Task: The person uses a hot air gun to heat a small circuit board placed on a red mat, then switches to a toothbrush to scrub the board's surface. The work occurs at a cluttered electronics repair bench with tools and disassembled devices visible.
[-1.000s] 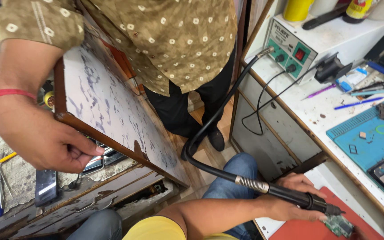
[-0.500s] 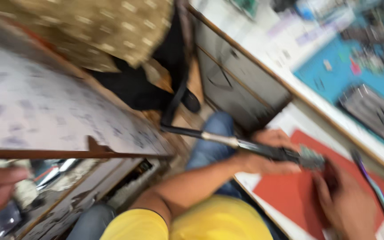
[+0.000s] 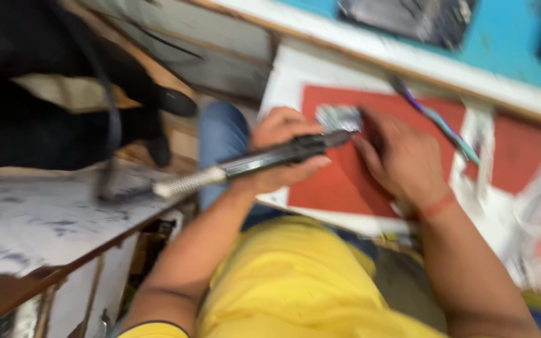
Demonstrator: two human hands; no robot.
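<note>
We see the left hand closed around a black tool, a long slim handpiece lying almost level, with its tip pointing right. From the back of the tool a coiled spring sleeve runs left and joins a dark cable that climbs toward the upper left. The tip of the tool meets a small grey part, which sits on the red mat near that mat's top edge. The picture is blurred, so we cannot tell what kind of part it is.

The right hand lies palm down on the red mat just right of the grey part, its fingertips at the part's edge. Whether they pinch the part or only steady it, we cannot tell. A red band circles the right wrist.

The red mat lies on a white table, close to its near edge. A bundle of thin coloured wires crosses the mat toward its right side, well right of the grey part. Beyond the far edge of the table sits a blue mat with a dark flat device on it.

Below the hands we see a yellow shirt and, above it, a knee in blue jeans. At the left, a worn grey board with a wooden edge slants across the lower corner. Another person's dark trousers fill the upper left.
</note>
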